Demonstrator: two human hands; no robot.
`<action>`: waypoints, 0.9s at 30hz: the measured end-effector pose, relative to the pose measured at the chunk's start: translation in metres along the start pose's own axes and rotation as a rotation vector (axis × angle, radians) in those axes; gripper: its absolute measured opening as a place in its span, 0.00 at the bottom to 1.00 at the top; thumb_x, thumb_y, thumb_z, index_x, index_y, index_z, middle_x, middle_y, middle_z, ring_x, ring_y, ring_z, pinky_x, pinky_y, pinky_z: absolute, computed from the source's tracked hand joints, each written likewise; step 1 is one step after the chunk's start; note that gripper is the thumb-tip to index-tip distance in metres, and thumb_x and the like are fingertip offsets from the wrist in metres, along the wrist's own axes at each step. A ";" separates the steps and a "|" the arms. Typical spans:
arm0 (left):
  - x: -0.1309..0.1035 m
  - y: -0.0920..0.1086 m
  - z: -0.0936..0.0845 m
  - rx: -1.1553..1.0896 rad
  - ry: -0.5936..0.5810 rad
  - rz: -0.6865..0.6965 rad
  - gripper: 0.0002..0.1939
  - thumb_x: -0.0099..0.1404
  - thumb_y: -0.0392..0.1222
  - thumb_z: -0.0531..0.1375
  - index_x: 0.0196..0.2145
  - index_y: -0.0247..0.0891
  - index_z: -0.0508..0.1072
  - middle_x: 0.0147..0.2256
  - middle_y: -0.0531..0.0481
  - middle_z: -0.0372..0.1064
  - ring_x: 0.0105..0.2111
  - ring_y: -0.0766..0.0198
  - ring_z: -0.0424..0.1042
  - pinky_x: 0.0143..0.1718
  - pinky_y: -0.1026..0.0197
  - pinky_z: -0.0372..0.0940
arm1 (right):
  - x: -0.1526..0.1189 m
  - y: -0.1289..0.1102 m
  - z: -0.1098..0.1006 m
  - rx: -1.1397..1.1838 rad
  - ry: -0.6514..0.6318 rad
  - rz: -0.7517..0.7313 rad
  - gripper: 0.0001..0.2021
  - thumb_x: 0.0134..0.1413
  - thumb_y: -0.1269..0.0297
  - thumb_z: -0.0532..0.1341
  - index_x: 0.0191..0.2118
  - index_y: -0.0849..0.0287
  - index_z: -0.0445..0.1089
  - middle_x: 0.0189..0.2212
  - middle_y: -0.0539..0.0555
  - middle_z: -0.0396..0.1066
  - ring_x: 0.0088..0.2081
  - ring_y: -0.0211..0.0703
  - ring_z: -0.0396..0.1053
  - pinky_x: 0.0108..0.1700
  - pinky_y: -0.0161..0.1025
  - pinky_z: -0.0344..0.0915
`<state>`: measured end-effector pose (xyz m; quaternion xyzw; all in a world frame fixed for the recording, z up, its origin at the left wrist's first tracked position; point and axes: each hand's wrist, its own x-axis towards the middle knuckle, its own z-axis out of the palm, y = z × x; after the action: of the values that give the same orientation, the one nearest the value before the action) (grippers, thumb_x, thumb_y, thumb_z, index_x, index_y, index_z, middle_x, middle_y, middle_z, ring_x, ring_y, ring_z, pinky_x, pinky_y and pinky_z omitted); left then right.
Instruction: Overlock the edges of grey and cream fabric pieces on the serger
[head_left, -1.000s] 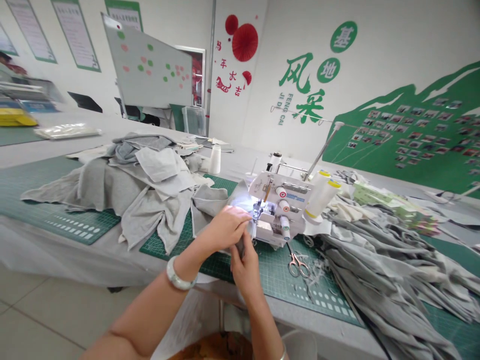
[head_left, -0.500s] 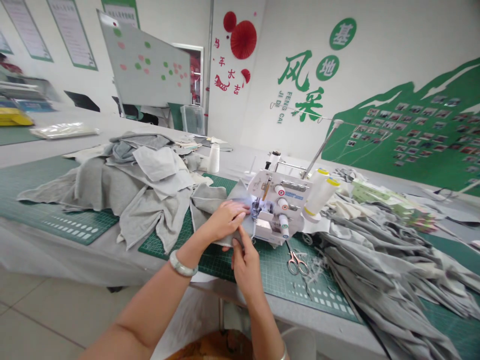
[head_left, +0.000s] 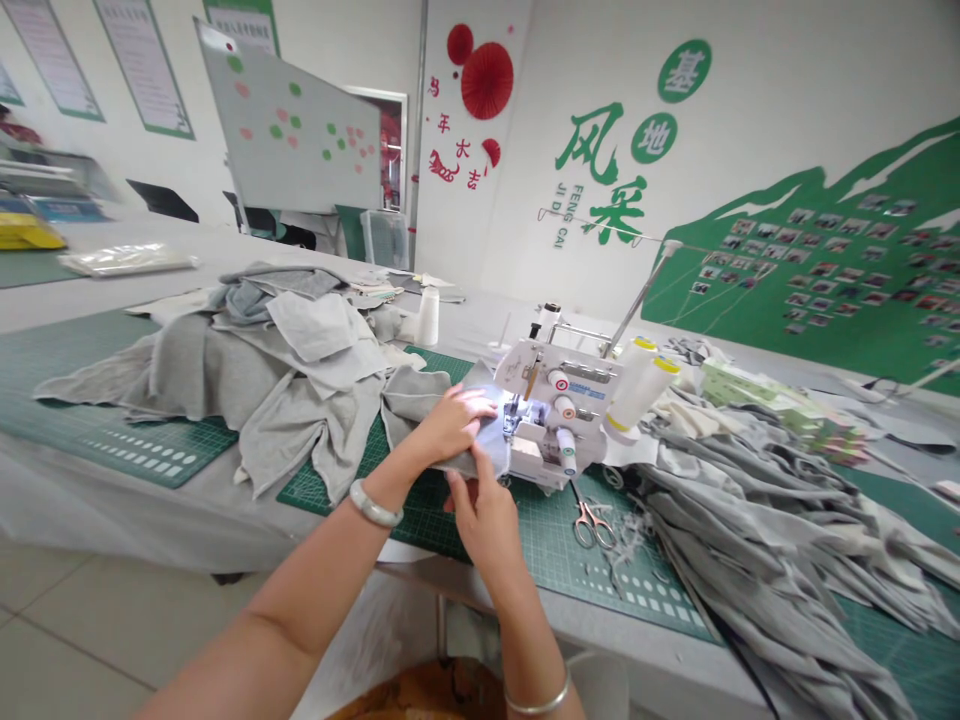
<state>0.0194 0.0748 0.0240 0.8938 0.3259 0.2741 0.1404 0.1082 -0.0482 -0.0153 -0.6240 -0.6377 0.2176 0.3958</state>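
A white overlock sewing machine (head_left: 555, 390) stands in front of me, its lamp lighting the needle area. A piece of grey fabric (head_left: 491, 442) lies at its left side, with the edge close to the presser foot. Flat on top of this fabric rests my left hand (head_left: 450, 425), fingers spread and pointing at the needle. My right hand (head_left: 484, 515) is nearer to me, at the front edge of the fabric. It grips that edge between thumb and forefinger; its other fingers are partly hidden.
Grey fabric pieces (head_left: 292, 350) are heaped on the left, and a long grey pile (head_left: 765, 520) lies on the right. Scissors (head_left: 592, 525) and thread scraps (head_left: 634, 540) lie on the green cutting mat (head_left: 547, 535). Thread cones (head_left: 643, 390) stand behind the machine.
My left hand has drawn slightly left and its fingers have spread. The right hand has shifted a little left and lower along the fabric edge. More of the fabric shows beside the needle.
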 end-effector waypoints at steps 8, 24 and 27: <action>-0.017 0.023 0.000 -0.078 0.070 0.013 0.16 0.61 0.31 0.51 0.39 0.37 0.77 0.45 0.47 0.75 0.48 0.58 0.71 0.61 0.51 0.54 | 0.002 -0.003 0.005 -0.278 -0.046 0.049 0.26 0.60 0.63 0.57 0.62 0.64 0.54 0.26 0.53 0.77 0.30 0.47 0.76 0.28 0.34 0.58; -0.002 -0.001 -0.001 -0.264 -0.022 -0.090 0.18 0.57 0.33 0.54 0.43 0.37 0.77 0.51 0.47 0.72 0.54 0.56 0.68 0.67 0.46 0.37 | 0.010 -0.015 0.003 -0.574 -0.103 0.060 0.29 0.61 0.61 0.56 0.65 0.63 0.49 0.34 0.60 0.78 0.34 0.53 0.77 0.34 0.40 0.65; 0.000 -0.004 -0.001 -0.262 -0.035 -0.109 0.19 0.57 0.32 0.54 0.44 0.37 0.77 0.52 0.46 0.71 0.55 0.57 0.67 0.67 0.47 0.35 | 0.011 -0.017 0.004 -0.596 -0.108 0.055 0.29 0.61 0.61 0.56 0.64 0.63 0.50 0.35 0.61 0.77 0.34 0.53 0.77 0.34 0.41 0.66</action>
<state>0.0173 0.0778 0.0231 0.8534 0.3329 0.2907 0.2764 0.0960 -0.0385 -0.0021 -0.7173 -0.6763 0.0644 0.1547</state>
